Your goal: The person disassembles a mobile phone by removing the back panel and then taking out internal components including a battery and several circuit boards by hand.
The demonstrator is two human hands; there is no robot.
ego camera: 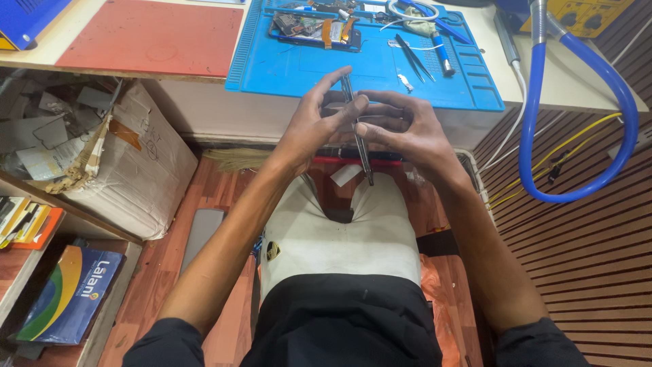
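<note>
Both hands meet over the lap, just below the bench edge; the left hand pinches the upper part of a pair of slim metal tweezers between thumb and forefinger, its index finger stretched up toward 12 o'clock; the right hand closes on the same tool from the 3 o'clock side, thumb and fingertips pressed to its shaft, so each hand is clamped on it and neither is free. The tweezers run nearly upright in the view, long axis from about 11 o'clock at the top to 5 o'clock at the tip, which hangs below both hands over the gap between the knees; whether the tip carries anything is too small to tell. The hands look about equally near to it, both touching. Out from the grip, at 12 o'clock, lies one blue work mat on the bench; on it one opened phone, a second pair of dark tweezers and one blue-handled tool; at 10 o'clock one red mat; at 3 o'clock one looping blue hose; at 9 o'clock one taped cardboard box.
</note>
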